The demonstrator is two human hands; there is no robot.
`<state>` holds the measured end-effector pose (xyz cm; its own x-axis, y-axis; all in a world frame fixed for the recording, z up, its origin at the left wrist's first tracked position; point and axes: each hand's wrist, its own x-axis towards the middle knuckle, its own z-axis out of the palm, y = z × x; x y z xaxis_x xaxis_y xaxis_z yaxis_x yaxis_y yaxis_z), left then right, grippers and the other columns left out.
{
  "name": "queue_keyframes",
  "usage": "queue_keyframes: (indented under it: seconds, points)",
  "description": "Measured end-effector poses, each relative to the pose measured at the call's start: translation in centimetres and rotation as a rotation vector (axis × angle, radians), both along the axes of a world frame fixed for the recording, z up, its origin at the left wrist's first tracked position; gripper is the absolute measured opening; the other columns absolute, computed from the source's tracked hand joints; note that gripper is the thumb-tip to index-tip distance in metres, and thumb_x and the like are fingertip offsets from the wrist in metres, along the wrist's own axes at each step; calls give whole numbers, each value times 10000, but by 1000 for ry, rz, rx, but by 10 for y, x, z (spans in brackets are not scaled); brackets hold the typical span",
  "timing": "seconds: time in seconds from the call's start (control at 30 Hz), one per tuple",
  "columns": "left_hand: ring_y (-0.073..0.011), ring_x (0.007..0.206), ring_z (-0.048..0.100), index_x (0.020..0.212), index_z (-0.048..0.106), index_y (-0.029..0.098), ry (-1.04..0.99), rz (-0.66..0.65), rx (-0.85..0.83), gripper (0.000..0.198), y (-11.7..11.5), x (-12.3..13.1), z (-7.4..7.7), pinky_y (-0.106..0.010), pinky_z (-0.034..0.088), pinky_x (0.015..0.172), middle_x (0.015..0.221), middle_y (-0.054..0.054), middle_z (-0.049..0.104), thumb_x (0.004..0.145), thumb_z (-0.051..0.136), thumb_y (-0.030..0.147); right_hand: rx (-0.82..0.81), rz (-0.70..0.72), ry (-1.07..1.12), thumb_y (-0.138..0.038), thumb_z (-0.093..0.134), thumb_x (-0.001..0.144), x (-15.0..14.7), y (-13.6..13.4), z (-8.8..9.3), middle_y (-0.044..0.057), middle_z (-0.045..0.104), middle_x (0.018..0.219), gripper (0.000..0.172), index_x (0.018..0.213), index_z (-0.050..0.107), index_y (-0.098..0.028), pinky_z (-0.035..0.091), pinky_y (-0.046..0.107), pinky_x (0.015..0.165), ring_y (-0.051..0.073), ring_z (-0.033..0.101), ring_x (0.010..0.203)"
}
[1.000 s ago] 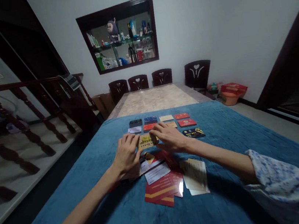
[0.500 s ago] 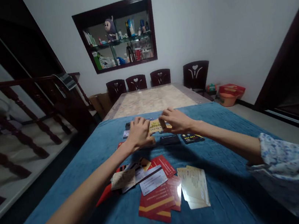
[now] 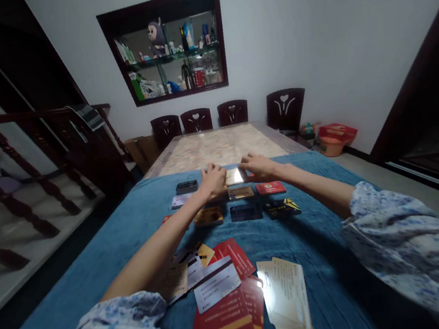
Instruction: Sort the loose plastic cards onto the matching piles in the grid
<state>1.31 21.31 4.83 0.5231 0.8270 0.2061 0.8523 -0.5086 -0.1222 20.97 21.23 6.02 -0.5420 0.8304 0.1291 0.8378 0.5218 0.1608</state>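
Observation:
My left hand (image 3: 214, 180) and my right hand (image 3: 259, 166) pinch opposite ends of a shiny gold card (image 3: 235, 176) at the far side of the laid-out cards. Light glares off its face; whether it touches what lies below, I cannot tell. Just nearer me are a gold card (image 3: 241, 193) and a red card (image 3: 271, 188). The nearest row includes a brown-gold stack (image 3: 208, 218), a dark blue card (image 3: 246, 213) and a black-and-yellow card (image 3: 283, 208). On the left sit a black stack (image 3: 187, 187) and a pale lilac card (image 3: 182, 201), partly beside my forearm.
Loose red cards (image 3: 221, 322), a white striped card (image 3: 216, 283) and fanned cream cards (image 3: 285, 297) lie close to me. Blue cloth (image 3: 130, 226) covers the near table; the patterned tabletop (image 3: 217, 146) shows beyond. Dark chairs (image 3: 232, 112) stand along the far wall.
The view has shifted slightly. Both hands, with the gold card between them, have moved a little away from the nearest row, uncovering the gold and red cards below.

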Motion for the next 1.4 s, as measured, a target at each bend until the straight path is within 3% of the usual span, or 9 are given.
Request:
queue_keyframes:
  seconds: [0.2, 0.53, 0.77, 1.17, 1.4]
  points:
    - [-336, 1272, 369, 1011, 637, 181, -3, 33, -78, 198, 22, 14, -4, -533, 351, 987, 1229, -136, 593, 822, 598, 225, -51, -73, -2, -302, 648, 851, 3, 21, -7, 136, 594, 1216, 225, 1051, 687, -205, 431, 364, 836, 313, 482, 1129]
    - [-376, 1282, 352, 969, 683, 187, 37, 52, -157, 207, 56, 25, -24, -615, 317, 996, 1242, -145, 620, 779, 605, 212, -119, -118, -15, -314, 616, 851, 7, 53, -32, 121, 603, 1227, 243, 1058, 694, -213, 434, 353, 839, 318, 492, 1166]
    - [-378, 1303, 334, 910, 698, 174, 70, 56, -232, 187, 67, 30, -33, -606, 306, 1006, 1211, -144, 655, 746, 607, 180, -145, -149, -20, -312, 549, 859, 8, 58, -44, 137, 610, 1231, 269, 1052, 705, -210, 457, 384, 825, 344, 501, 1163]
    - [-370, 1246, 377, 852, 704, 175, 124, 30, -271, 199, 83, 32, -39, -614, 314, 985, 1134, -147, 675, 684, 602, 141, -220, -205, -9, -325, 592, 815, 5, 66, -49, 136, 623, 1246, 346, 1136, 692, -245, 472, 436, 881, 367, 491, 1207]
    - [-364, 1259, 372, 945, 708, 180, 146, 12, -262, 270, 83, 31, -41, -608, 317, 1003, 1221, -164, 631, 695, 609, 154, -242, -227, 2, -269, 608, 773, 2, 67, -51, 119, 624, 1255, 336, 1092, 713, -257, 485, 424, 862, 354, 518, 1176]
